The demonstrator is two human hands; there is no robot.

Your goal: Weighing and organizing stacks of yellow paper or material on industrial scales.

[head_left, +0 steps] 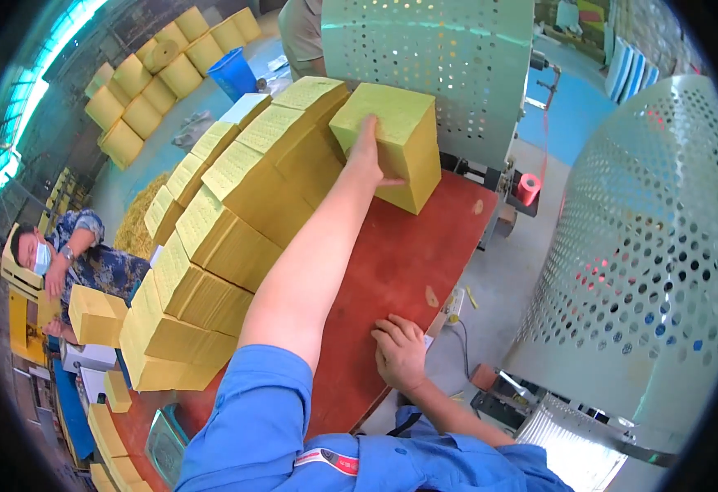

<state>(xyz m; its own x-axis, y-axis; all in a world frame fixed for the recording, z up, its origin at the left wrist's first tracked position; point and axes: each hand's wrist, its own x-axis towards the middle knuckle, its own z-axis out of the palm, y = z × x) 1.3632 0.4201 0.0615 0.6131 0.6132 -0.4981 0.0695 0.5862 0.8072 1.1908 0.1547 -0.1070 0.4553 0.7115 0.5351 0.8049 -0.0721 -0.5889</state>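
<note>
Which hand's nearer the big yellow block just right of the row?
Left: the left hand touches the yellow block; the right hand rests well short of it on the red table.

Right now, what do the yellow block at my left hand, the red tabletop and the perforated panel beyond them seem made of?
Yellow block: probably matte paper; neighbouring stacks show fine sheet edges. Red tabletop: perhaps painted board, given pale worn patches. Perforated panel: likely painted metal, from its sheen and round holes.
</note>
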